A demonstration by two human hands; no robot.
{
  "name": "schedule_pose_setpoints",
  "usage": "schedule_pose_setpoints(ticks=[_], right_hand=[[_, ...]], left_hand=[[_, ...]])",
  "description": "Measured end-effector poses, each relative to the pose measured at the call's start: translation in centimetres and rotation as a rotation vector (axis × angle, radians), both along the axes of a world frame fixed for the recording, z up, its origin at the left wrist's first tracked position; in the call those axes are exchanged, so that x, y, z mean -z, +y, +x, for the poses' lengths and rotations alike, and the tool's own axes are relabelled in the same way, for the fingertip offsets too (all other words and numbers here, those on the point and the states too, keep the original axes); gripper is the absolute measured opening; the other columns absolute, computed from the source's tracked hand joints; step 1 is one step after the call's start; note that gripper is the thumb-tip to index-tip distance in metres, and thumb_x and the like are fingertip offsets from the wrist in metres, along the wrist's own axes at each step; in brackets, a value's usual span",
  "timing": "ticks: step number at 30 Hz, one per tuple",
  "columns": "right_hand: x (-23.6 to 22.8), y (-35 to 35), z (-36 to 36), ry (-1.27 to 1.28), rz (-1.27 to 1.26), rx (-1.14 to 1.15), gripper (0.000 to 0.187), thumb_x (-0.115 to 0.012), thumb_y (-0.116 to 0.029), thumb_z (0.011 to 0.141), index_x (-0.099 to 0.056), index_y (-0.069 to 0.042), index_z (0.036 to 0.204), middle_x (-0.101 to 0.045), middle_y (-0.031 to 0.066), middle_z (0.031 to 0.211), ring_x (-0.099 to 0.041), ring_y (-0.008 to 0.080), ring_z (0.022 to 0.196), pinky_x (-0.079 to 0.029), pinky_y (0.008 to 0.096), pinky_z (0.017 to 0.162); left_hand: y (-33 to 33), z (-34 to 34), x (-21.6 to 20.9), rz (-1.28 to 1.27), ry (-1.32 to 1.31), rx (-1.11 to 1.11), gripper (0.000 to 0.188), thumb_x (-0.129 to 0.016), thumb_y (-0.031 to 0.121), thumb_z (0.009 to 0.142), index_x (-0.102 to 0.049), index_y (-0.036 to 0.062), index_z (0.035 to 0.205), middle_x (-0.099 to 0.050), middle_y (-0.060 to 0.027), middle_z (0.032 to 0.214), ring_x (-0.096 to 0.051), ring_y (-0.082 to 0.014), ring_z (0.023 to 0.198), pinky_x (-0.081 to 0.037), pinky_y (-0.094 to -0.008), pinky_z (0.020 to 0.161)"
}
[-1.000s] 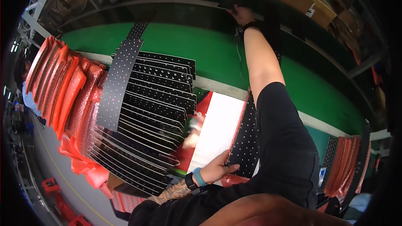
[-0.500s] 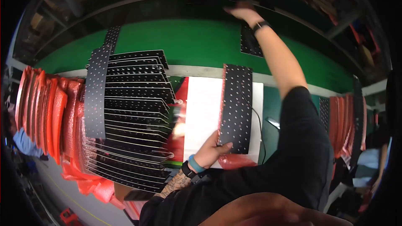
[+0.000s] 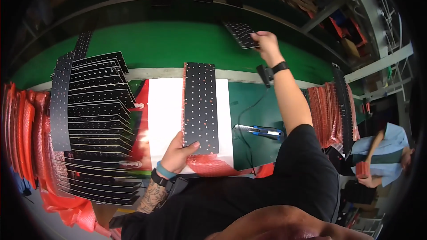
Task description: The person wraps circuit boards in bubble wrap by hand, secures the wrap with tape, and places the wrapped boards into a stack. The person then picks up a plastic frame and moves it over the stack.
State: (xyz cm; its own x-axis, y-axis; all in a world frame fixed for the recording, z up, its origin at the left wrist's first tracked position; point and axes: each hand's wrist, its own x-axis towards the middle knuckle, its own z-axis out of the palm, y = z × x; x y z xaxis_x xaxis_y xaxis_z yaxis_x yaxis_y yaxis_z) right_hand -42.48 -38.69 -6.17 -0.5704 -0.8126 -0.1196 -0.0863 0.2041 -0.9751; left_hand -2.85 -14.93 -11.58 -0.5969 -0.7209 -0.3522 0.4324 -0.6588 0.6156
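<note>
A long black panel with rows of small pale dots [image 3: 200, 106] stands lengthwise over a white sheet [image 3: 165, 102]; red bubble wrap [image 3: 209, 164] shows along its left edge and below it. My left hand [image 3: 179, 154] grips the panel's lower left corner, thumb on the face. My right arm reaches out over the green belt [image 3: 178, 40]. There my right hand [image 3: 268, 46] pinches the edge of a smaller-looking black dotted panel [image 3: 242, 34], held tilted. A black corded device [image 3: 265, 75] sits just below that wrist. A blue-and-black utility knife [image 3: 262, 131] lies right of the sheet, blade out.
Many black dotted panels stand in a rack [image 3: 95, 120] on the left, with another panel [image 3: 61, 102] across them. Red bubble-wrapped packs [image 3: 26, 124] line the far left, and more packs [image 3: 322, 115] stand at right. Another person [image 3: 378, 155] holds a red item at far right.
The view has swung right, so the bench things sit further left. My right hand now grips a black panel over the belt; before, it was blurred further out. My left hand keeps its hold.
</note>
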Motion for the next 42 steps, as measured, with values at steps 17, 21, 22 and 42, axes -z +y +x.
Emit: schedule_pose_setpoints(ticks=[17, 21, 22, 42], right_hand=[[13.3, -21.1, -23.8, -0.513, -0.544, 0.087, 0.017, -0.054, -0.008, 0.097, -0.063, -0.006, 0.111, -0.067, 0.011, 0.104, -0.064, 0.0281, 0.098, -0.056, 0.0436, 0.085], [14.1, -22.6, -29.2, -0.693, -0.522, -0.072, 0.026, -0.049, -0.019, 0.098, -0.061, -0.005, 0.117, -0.065, 0.0156, 0.11, -0.062, 0.0302, 0.106, -0.052, 0.0488, 0.095], [14.2, -22.4, -31.3, -0.709, -0.527, -0.097, 0.029, -0.048, -0.021, 0.098, -0.06, -0.005, 0.118, -0.065, 0.0166, 0.111, -0.061, 0.0307, 0.108, -0.051, 0.0499, 0.097], [-3.2, 2.7, -17.0, -0.497, -0.141, 0.052, 0.01, -0.058, 0.002, 0.092, -0.06, 0.001, 0.102, -0.064, 0.0088, 0.091, -0.061, 0.0211, 0.08, -0.053, 0.0313, 0.068]], left_hand=[[0.0, -0.5, -0.9, 0.097, -0.088, -0.01, 0.064, -0.053, -0.011, 0.094, -0.029, 0.0, 0.152, -0.052, -0.0115, 0.14, -0.053, -0.0199, 0.127, -0.043, -0.0355, 0.108], [-0.4, -0.8, -1.4, 0.088, -0.089, 0.001, 0.062, -0.053, -0.009, 0.095, -0.03, -0.0002, 0.152, -0.053, -0.0104, 0.139, -0.052, -0.0189, 0.127, -0.043, -0.0347, 0.109], [-0.4, -0.7, -1.3, 0.095, -0.084, 0.018, 0.062, -0.053, -0.009, 0.095, -0.03, -0.0002, 0.152, -0.053, -0.0104, 0.139, -0.052, -0.0189, 0.127, -0.043, -0.0347, 0.109], [5.5, 1.9, -1.9, 0.042, -0.142, -0.144, 0.048, -0.05, -0.005, 0.098, -0.04, -0.0019, 0.145, -0.058, -0.0141, 0.133, -0.059, -0.0235, 0.119, -0.048, -0.0373, 0.102]])
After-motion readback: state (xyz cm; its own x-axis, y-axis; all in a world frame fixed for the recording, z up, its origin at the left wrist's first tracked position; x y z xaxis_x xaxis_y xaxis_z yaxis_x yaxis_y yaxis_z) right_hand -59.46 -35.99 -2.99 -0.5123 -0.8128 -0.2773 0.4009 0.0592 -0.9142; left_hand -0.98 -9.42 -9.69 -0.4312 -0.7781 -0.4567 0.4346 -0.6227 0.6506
